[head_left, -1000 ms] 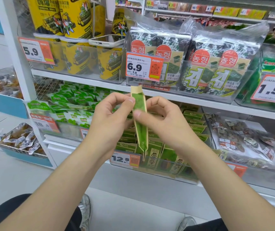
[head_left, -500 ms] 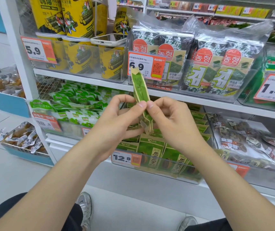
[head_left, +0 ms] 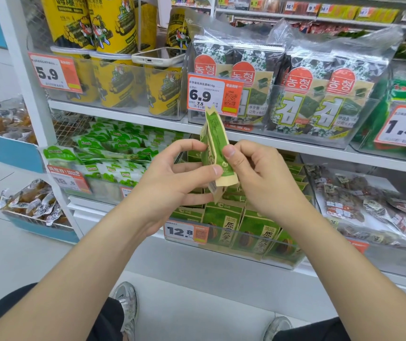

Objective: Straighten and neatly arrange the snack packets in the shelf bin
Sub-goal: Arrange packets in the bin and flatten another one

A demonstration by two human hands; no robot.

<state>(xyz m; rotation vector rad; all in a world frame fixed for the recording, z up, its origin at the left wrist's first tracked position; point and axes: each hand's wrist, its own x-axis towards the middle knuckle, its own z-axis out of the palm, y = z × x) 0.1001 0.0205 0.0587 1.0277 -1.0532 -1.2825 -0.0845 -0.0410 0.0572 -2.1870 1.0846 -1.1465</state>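
The flat green-and-tan snack packet (head_left: 215,148) now shows its printed face rather than its thin edge. It has turned between the left hand (head_left: 172,178) and right hand (head_left: 263,175), which both pinch it. The clear plastic shelf bin (head_left: 293,257) sits just below the grip. The packet looks smoothed and about ready to slot back in.

The green packet (head_left: 216,143), edge-on before, now shows its broad face; it has risen between the fingers (head_left: 230,153).

The upper shelf (head_left: 113,113) bears clear bins (head_left: 138,104) — yellow canisters (head_left: 113,82), seaweed packs (head_left: 293,104); the lower shelf (head_left: 197,267) carries the shelf bin (head_left: 251,253) of green snack packets (head_left: 224,225).
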